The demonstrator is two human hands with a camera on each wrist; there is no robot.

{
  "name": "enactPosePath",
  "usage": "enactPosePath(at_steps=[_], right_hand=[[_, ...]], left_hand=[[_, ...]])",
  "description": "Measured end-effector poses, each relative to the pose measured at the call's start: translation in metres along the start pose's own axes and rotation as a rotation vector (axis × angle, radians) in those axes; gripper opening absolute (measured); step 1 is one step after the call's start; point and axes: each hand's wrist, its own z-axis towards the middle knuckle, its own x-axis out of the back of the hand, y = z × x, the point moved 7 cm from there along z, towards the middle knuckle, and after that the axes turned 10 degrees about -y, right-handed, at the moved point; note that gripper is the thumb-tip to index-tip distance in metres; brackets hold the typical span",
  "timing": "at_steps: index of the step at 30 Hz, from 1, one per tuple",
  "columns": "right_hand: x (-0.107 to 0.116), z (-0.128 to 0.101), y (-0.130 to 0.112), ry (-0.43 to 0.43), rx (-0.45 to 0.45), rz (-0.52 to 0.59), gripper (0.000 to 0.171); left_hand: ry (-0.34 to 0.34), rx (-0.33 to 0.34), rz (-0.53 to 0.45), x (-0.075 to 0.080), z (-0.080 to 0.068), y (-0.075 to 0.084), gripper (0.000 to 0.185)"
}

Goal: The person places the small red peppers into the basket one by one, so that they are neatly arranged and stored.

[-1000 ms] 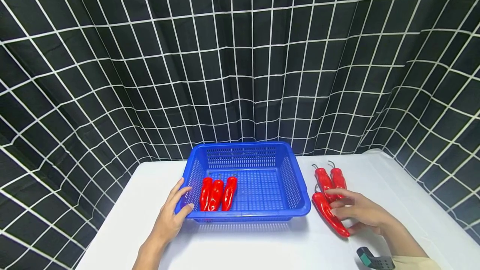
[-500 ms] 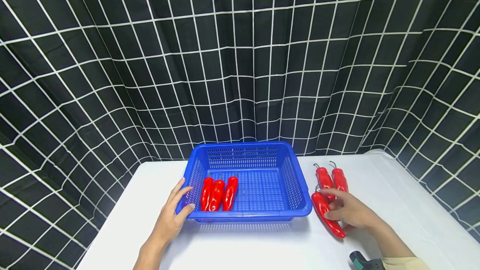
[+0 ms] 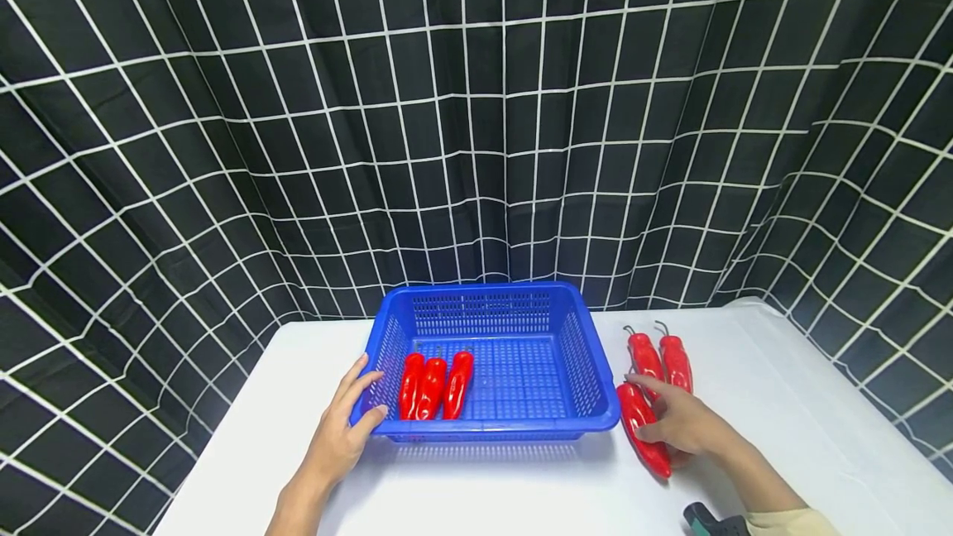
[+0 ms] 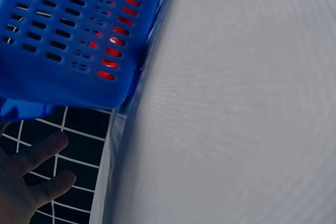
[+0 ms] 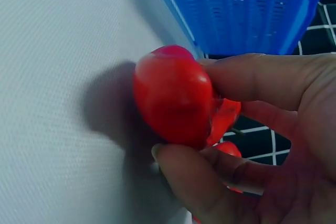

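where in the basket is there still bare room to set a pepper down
The blue basket has bare floor from the three red peppers in the basket across to its right wall, and behind them up to the far wall. Its left side is crowded: the peppers lie side by side there, with the left hand on that near corner. The right hand grips another pepper outside.

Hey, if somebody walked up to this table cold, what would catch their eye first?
Probably the blue basket in the middle of the white table, with three red peppers side by side in its left half. Right of it, the right hand grips one red pepper on the table, with two more peppers just behind. The left hand rests on the basket's near left corner.
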Motion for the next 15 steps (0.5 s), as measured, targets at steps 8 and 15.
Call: enactPosePath(at_steps=[8, 15], right_hand=[[0.007, -0.008, 0.009, 0.029, 0.018, 0.148, 0.086], [0.017, -0.015, 0.014, 0.061, 0.063, 0.297, 0.085]], left_hand=[[-0.005, 0.002, -0.005, -0.001, 0.0, 0.0, 0.047], [0.0, -0.006, -0.001, 0.0, 0.0, 0.0, 0.047]])
